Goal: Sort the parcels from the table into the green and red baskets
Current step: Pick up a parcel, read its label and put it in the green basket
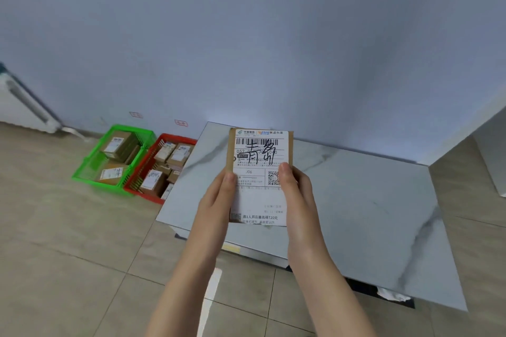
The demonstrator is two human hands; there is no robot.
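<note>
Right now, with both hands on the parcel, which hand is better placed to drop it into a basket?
Probably the left hand. The green basket and red basket sit on the floor to the person's left; the right hand would have to cross over while carrying the parcel.

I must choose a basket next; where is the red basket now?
The red basket stands on the floor, left of the table, touching the green basket on its left.
</note>
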